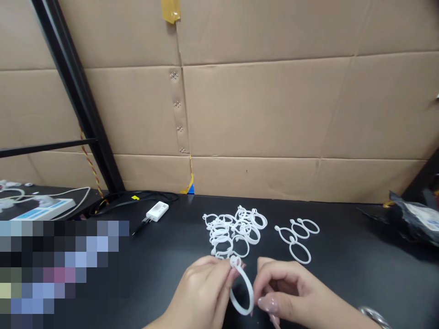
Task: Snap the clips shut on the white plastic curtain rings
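1 white ring (251,289), slim and round, small eyelet (235,261) atop

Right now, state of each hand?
Left hand: closed, holding a ring.
Right hand: curled beside that ring; whether its grip holds anything can't be told.

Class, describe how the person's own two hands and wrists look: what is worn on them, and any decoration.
Both the left hand and the right hand are ungloved, with no sleeve in view. The right wrist wears a silvery, shiny bracelet. The right thumbnail is long and glossy, with a pinkish finish.
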Demonstrator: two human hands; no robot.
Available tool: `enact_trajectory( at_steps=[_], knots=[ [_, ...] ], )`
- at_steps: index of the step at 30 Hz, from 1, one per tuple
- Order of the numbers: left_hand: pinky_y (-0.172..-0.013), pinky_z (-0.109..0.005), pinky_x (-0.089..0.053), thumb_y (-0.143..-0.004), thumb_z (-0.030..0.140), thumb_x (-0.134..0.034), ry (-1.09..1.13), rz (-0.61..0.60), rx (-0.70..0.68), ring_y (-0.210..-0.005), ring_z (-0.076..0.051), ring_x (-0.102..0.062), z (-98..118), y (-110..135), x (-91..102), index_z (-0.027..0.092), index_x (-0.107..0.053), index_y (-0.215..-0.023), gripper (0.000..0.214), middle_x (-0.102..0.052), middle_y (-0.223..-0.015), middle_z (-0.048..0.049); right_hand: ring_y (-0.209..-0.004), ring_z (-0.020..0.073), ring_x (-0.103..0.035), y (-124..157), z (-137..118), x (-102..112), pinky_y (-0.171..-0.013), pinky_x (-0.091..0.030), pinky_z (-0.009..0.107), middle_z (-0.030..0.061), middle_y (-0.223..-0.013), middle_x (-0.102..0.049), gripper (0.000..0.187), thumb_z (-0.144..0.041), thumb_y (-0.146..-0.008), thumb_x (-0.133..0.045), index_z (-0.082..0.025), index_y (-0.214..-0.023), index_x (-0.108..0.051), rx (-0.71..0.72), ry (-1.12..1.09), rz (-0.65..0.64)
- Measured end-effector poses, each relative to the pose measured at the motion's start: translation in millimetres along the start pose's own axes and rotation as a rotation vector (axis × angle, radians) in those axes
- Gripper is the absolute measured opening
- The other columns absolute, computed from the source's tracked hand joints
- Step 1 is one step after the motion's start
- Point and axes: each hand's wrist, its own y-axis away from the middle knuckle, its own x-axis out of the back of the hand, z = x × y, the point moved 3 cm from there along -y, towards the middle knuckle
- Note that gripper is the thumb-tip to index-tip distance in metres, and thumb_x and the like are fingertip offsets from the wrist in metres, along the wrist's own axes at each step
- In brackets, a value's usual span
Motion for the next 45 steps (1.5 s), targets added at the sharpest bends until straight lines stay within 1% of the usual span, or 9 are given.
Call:
enact_trajectory(
  at_steps=[3,6,13,19,24,27,32,39,45],
  knots=[
    [-0.059,-0.030,-0.057,-0.084,0.001,-0.041,-0.080,0.053,-0.090,-0.061,-0.020,-0.070,-0.4,1.8,-0.3,0.011,-0.059,-0.082,0.021,-0.068,-0.059,-0.0064,-0.050,0.0031,-0.048,-2.7,12.4,-3.5,-0.049,-0.040,0.017,-0.0045,-0.072,-0.048,0.016,-0.032,-0.076,-0.070,-0.017,-0.076,-0.066,0.032,-0.044,0.023],
    [-0.062,-0.032,-0.058,-0.084,0.002,-0.044,-0.172,0.076,-0.158,-0.067,-0.021,-0.072,-0.4,3.6,-0.8,0.008,-0.060,-0.094,0.020,-0.073,-0.077,-0.0137,-0.047,0.0035,-0.043,-5.7,22.7,-5.2,-0.045,-0.037,0.016,-0.0070,-0.063,-0.047,0.020,-0.034,-0.073,-0.072,-0.017,-0.076,-0.061,0.025,-0.091,0.132],
    [-0.063,-0.034,-0.059,-0.083,0.002,-0.047,-0.222,0.079,-0.223,-0.076,-0.024,-0.072,2.0,7.0,-1.7,0.004,-0.060,-0.098,0.020,-0.074,-0.082,-0.0165,-0.061,0.0078,-0.049,-8.6,25.3,-9.2,-0.052,-0.040,0.018,-0.0021,-0.072,-0.052,0.020,-0.033,-0.072,-0.073,-0.016,-0.065,-0.067,0.048,-0.111,0.163],
    [-0.044,-0.029,-0.054,-0.087,0.010,-0.041,-0.172,0.008,-0.010,-0.044,-0.018,-0.064,-2.5,8.9,-10.4,0.011,-0.061,-0.093,0.021,-0.070,-0.062,-0.0064,-0.046,0.0047,-0.045,-9.3,36.6,-13.4,-0.043,-0.032,0.015,-0.0008,-0.062,-0.058,0.029,-0.040,-0.076,-0.068,-0.014,-0.068,-0.058,-0.086,-0.378,0.112],
    [-0.051,-0.022,-0.054,-0.090,0.016,-0.037,-0.064,-0.048,0.155,-0.050,-0.016,-0.067,-2.5,10.6,-13.9,0.017,-0.061,-0.083,0.025,-0.065,-0.054,-0.0024,-0.044,0.0037,-0.038,-8.4,46.3,-16.4,-0.044,-0.025,0.016,-0.0038,-0.052,-0.049,0.037,-0.045,-0.075,-0.068,-0.013,-0.061,-0.055,-0.132,-0.386,0.132],
    [-0.050,-0.022,-0.054,-0.090,0.016,-0.036,-0.051,-0.076,0.197,-0.049,-0.017,-0.067,-2.6,12.7,-15.8,0.016,-0.061,-0.088,0.025,-0.067,-0.057,-0.0038,-0.044,0.0044,-0.031,-7.2,50.4,-17.4,-0.045,-0.020,0.020,-0.0054,-0.048,-0.044,0.040,-0.048,-0.076,-0.066,-0.013,-0.058,-0.056,-0.120,-0.341,0.155],
    [-0.046,-0.026,-0.053,-0.090,0.015,-0.033,-0.138,-0.087,0.138,-0.046,-0.018,-0.066,-2.2,13.6,-16.9,0.011,-0.058,-0.102,0.028,-0.070,-0.061,-0.0068,-0.044,0.0049,-0.029,-7.3,46.6,-21.8,-0.046,-0.022,0.021,-0.0056,-0.050,-0.045,0.040,-0.049,-0.075,-0.066,-0.015,-0.059,-0.054,-0.114,-0.394,0.187],
    [-0.049,-0.026,-0.054,-0.091,0.012,-0.032,-0.128,-0.024,0.115,-0.050,-0.018,-0.068,-2.6,8.9,-7.5,0.015,-0.058,-0.092,0.026,-0.069,-0.062,-0.0039,-0.050,0.0070,-0.044,-10.8,35.7,-23.1,-0.050,-0.030,0.020,-0.0007,-0.060,-0.054,0.037,-0.048,-0.078,-0.063,-0.014,-0.067,-0.057,0.004,-0.370,0.121],
    [-0.039,-0.024,-0.047,-0.088,0.009,-0.037,-0.300,0.047,-0.056,-0.038,-0.015,-0.061,3.3,9.5,-9.1,0.013,-0.056,-0.086,0.019,-0.065,-0.053,-0.0013,-0.048,0.0067,-0.035,-4.8,37.3,-24.2,-0.050,-0.026,0.021,-0.0044,-0.052,-0.047,0.041,-0.051,-0.070,-0.069,-0.016,-0.057,-0.053,-0.120,-0.385,0.232]
  ],
)
